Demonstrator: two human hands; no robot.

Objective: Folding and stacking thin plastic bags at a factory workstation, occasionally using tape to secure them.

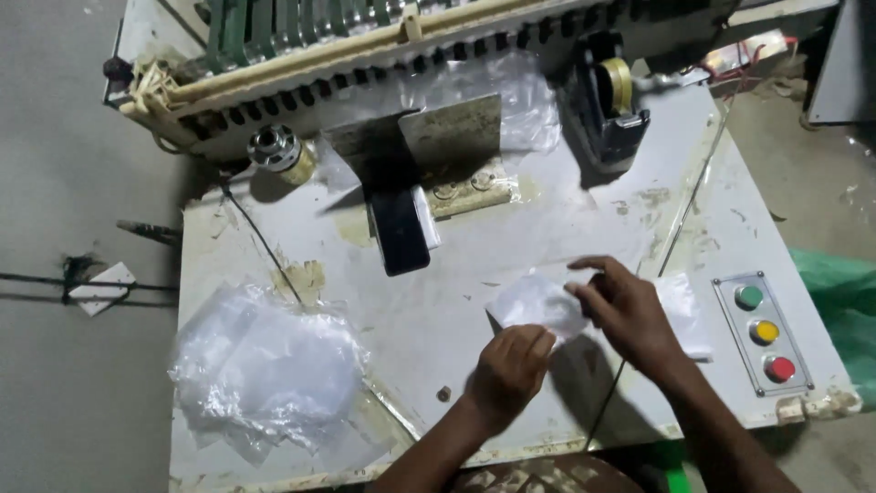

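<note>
Head view, read from left to right: a loose heap of clear plastic bags (265,365) lying near the left front corner of the worn white machine table (456,246); a black bar-shaped part (399,231) standing out from the machine body at the back edge, toward the middle; then the work itself, front and right of centre. Left hand (511,370) closed, thumb and fingers pinching the near edge of a small clear plastic pouch (538,303); right hand (625,310) curled over the pouch's right end, fingertips gripping it there. Pouch held just above the table, roughly flat, long axis running left to right with a slight rise toward the right; which end is the mouth cannot be told under the fingers. Judged as mid-step: pouch being opened or straightened between both hands, nothing yet brought to the machine. Next move probably calling for a firm two-handed hold and a clean edge kept taut. Farther right, a thin white sheet (686,310) behind the right hand, then green, yellow and red push buttons (764,332) by the right front corner.
</note>
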